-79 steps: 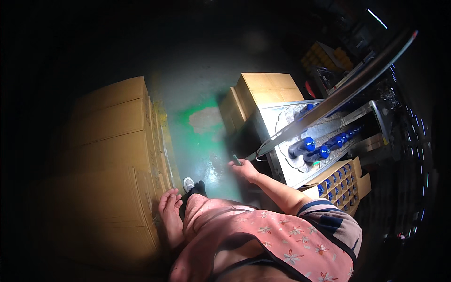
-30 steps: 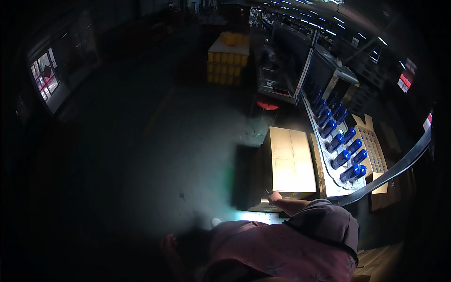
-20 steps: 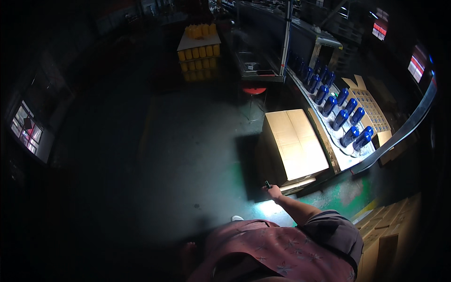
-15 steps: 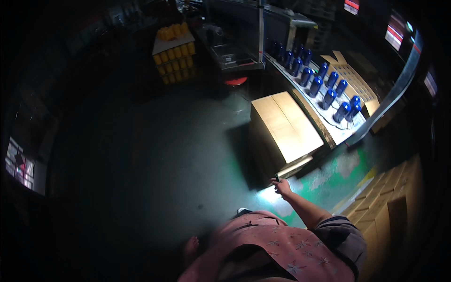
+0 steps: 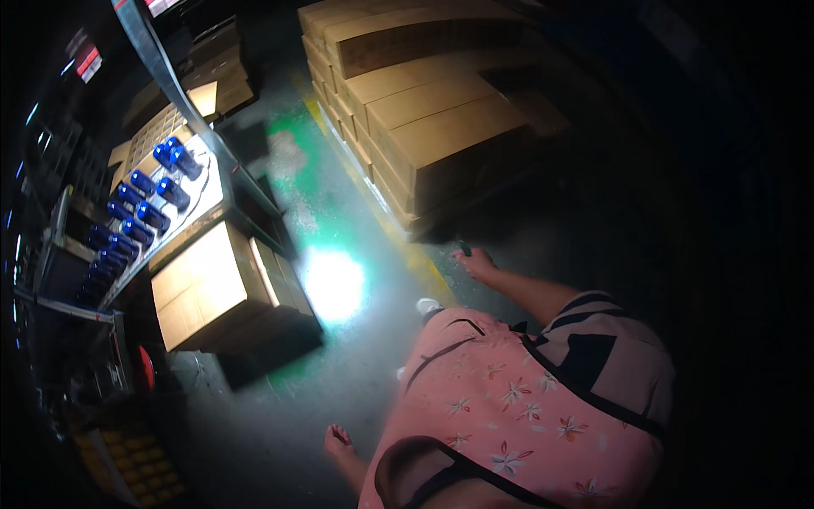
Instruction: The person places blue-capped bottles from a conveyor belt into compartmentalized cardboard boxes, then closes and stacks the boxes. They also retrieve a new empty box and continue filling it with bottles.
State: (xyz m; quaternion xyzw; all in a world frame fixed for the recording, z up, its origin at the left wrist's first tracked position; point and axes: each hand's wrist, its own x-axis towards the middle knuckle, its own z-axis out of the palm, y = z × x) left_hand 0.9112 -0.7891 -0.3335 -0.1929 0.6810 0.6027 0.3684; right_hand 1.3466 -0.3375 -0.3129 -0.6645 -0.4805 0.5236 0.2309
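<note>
My right hand [image 5: 477,265] is held out in front of my pink flowered apron [image 5: 500,394], closed around a small dark object [image 5: 465,248] that sticks up past the fingers and is too small to name. At my left side hangs my left hand [image 5: 338,439], low above the floor, its fingers curled in; whatever they might hold is hidden. The thing nearest my right hand is a big stack of brown cartons [image 5: 458,127], a gap away from it. Neither hand touches a carton.
Left of me stand closed cartons [image 5: 203,284] beside a table [image 5: 208,182] with several dark blue bottles [image 5: 153,216]. An open divided carton [image 5: 157,140] lies behind it. A yellow line [image 5: 428,271] runs along the floor by the stack. Yellow containers [image 5: 144,462] sit lower left.
My view and body have turned to the right: the table and bottles now lie to my left, and the carton stack is ahead. The small dark object stays in my right hand.
</note>
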